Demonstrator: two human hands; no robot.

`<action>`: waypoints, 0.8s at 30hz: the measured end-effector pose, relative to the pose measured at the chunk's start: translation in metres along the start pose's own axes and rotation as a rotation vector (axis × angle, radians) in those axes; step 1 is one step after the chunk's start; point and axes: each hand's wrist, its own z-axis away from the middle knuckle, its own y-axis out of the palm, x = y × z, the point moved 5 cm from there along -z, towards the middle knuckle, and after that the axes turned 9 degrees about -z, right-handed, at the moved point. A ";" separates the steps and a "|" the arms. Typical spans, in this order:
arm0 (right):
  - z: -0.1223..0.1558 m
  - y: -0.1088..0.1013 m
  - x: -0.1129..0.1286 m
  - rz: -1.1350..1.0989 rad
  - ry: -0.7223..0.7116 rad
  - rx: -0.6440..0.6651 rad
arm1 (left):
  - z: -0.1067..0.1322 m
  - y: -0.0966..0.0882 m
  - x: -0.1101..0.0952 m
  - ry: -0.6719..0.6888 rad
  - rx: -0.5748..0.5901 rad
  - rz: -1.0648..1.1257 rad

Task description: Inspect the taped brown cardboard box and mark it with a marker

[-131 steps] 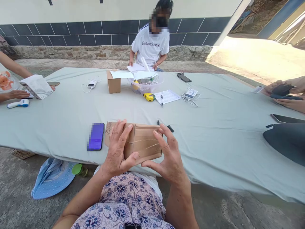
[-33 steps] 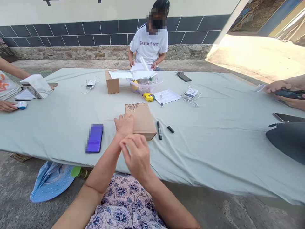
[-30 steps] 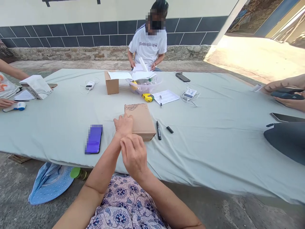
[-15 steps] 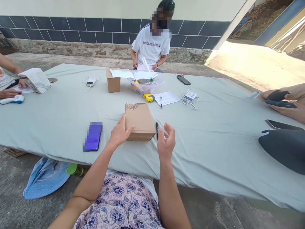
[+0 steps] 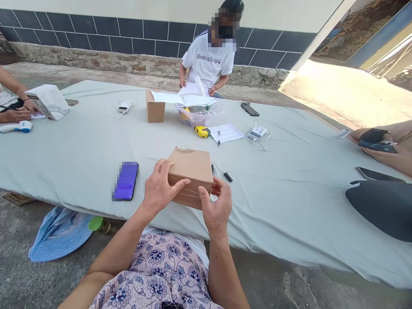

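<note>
A brown cardboard box (image 5: 190,168) with dark scribbled lines at its far top edge is between my hands near the front of the table. My left hand (image 5: 160,184) grips its left side, thumb along the near upper edge. At the near right corner my right hand (image 5: 217,204) holds the box, thumb on the front face and fingers on the right side. Just beyond that hand lies a black marker (image 5: 213,169), partly hidden by the box. A black pen cap (image 5: 228,177) rests to its right. A phone (image 5: 127,182) with a purple screen lies to the left.
Farther back are a yellow tape measure (image 5: 202,131), a printed sheet (image 5: 229,132), a clear plastic basin (image 5: 201,116) and a second cardboard box (image 5: 156,112). A person (image 5: 207,60) sits opposite; other people's hands show at left and right. A dark cap (image 5: 383,206) lies right.
My right hand has come in from beside the box onto its near right corner. The box has tilted and come closer to me, showing more front face. The pen cap has come into view.
</note>
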 end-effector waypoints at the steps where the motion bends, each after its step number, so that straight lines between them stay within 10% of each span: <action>1: -0.001 -0.004 0.006 0.011 -0.015 -0.013 | 0.002 -0.003 -0.003 0.017 -0.008 -0.005; 24: 0.000 0.023 -0.011 -0.221 0.055 0.180 | -0.010 -0.007 0.064 -0.294 -0.050 0.270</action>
